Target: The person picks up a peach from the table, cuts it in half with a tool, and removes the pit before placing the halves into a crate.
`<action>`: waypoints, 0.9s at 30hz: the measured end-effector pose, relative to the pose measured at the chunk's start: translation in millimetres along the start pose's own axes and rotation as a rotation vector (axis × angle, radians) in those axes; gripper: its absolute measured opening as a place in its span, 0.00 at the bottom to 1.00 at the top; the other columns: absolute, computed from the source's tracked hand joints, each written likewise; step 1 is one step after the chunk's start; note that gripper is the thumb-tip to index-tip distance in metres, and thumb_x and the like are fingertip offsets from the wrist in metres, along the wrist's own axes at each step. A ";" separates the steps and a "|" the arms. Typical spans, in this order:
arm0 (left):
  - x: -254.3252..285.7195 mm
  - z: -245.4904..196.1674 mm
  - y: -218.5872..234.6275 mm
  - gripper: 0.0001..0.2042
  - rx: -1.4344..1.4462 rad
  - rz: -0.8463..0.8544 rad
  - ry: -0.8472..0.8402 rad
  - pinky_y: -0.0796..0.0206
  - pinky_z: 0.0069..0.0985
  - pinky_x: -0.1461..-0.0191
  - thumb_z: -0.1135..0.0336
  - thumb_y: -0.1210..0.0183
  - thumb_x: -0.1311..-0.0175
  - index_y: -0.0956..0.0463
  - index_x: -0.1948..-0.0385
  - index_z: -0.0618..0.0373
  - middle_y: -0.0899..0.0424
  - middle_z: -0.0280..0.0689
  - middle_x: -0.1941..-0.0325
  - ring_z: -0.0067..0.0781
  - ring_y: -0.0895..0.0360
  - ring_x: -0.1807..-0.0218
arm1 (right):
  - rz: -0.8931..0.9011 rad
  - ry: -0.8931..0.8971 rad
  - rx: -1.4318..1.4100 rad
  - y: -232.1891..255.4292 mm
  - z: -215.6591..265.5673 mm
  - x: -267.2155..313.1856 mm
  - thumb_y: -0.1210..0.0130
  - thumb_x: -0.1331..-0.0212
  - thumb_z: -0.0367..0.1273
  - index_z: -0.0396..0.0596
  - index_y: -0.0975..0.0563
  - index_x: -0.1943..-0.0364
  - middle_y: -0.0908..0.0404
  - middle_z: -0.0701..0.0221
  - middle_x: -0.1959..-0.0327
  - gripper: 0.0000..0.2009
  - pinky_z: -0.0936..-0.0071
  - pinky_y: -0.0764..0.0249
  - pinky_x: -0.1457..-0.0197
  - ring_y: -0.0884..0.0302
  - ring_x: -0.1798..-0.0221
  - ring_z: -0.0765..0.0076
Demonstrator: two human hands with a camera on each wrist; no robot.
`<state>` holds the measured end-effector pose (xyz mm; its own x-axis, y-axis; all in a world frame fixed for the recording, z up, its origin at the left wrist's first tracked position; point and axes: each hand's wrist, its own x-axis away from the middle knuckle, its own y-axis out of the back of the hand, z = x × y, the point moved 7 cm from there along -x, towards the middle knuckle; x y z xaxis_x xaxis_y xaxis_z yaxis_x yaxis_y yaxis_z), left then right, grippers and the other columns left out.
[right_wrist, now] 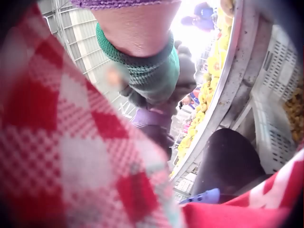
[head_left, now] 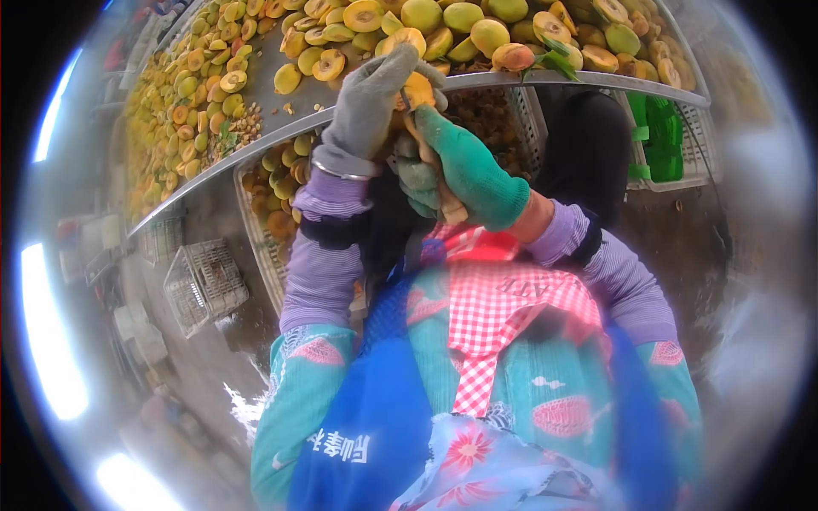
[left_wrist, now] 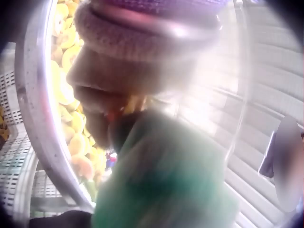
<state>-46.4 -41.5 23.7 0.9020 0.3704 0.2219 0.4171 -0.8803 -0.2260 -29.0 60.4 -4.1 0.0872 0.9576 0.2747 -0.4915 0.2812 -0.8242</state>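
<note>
My left hand [head_left: 366, 106], in a grey glove, holds a cut peach [head_left: 417, 90] with orange flesh, just in front of the table edge. Close against it, my right hand [head_left: 477, 170] in a green-and-grey glove grips a knife by its wooden handle [head_left: 452, 207]. The handle's butt sticks out below the fist, and the dark blade meets the fruit; its tip is hidden. In the left wrist view the green glove [left_wrist: 166, 175] is blurred and covers most of the fruit. The right wrist view shows the back of the green glove [right_wrist: 156, 80], with the knife out of sight.
A metal-edged table [head_left: 281, 134] bears many whole and halved peaches [head_left: 490, 38]. Under its edge stand a crate of fruit [head_left: 277, 200] and a white crate [head_left: 530, 119] with brown bits. A green container [head_left: 663, 140] is at right, an overturned-looking crate [head_left: 204, 285] on the floor at left.
</note>
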 end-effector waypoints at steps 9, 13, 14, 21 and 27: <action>-14.1 15.3 -13.6 0.24 0.077 0.143 -0.066 0.28 0.24 0.66 0.49 0.55 0.26 0.22 0.64 0.66 0.19 0.44 0.73 0.30 0.22 0.72 | 0.271 -0.014 -0.439 -7.6 -2.8 -0.2 0.64 0.28 0.53 0.58 0.30 0.67 0.39 0.85 0.84 0.19 0.78 0.44 0.77 0.44 0.85 0.82; -17.2 14.1 -17.6 0.23 -0.055 0.184 -0.149 0.29 0.24 0.67 0.49 0.53 0.27 0.22 0.64 0.65 0.19 0.45 0.73 0.30 0.22 0.72 | 0.072 -0.019 -0.284 -1.6 -5.6 6.0 0.64 0.28 0.54 0.58 0.30 0.67 0.38 0.84 0.84 0.20 0.76 0.43 0.79 0.42 0.84 0.80; -14.0 15.8 -16.2 0.23 -0.017 0.172 -0.139 0.29 0.24 0.67 0.49 0.53 0.27 0.22 0.64 0.66 0.19 0.45 0.73 0.30 0.22 0.72 | 0.187 -0.096 -0.424 -1.9 -3.7 6.2 0.63 0.28 0.55 0.58 0.30 0.67 0.37 0.83 0.84 0.20 0.75 0.42 0.79 0.41 0.84 0.78; 9.8 -5.0 -14.3 0.24 0.017 0.178 -0.202 0.28 0.25 0.66 0.53 0.55 0.26 0.20 0.67 0.68 0.18 0.46 0.74 0.31 0.21 0.72 | 0.285 -0.094 -0.370 -26.7 -9.2 14.3 0.62 0.28 0.54 0.57 0.30 0.66 0.38 0.84 0.84 0.19 0.76 0.44 0.78 0.42 0.84 0.79; 21.5 -15.5 -11.9 0.23 -0.012 0.079 -0.371 0.27 0.25 0.64 0.55 0.56 0.26 0.19 0.67 0.69 0.16 0.45 0.73 0.30 0.20 0.72 | 0.241 -0.136 -0.149 -27.1 -9.1 20.2 0.63 0.30 0.57 0.56 0.32 0.67 0.40 0.81 0.86 0.21 0.77 0.42 0.80 0.43 0.87 0.78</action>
<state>-33.7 -27.7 45.9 0.9114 0.3814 -0.1545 0.3451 -0.9130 -0.2175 -6.0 72.7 19.3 -0.1378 0.9834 0.1184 -0.3511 0.0633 -0.9342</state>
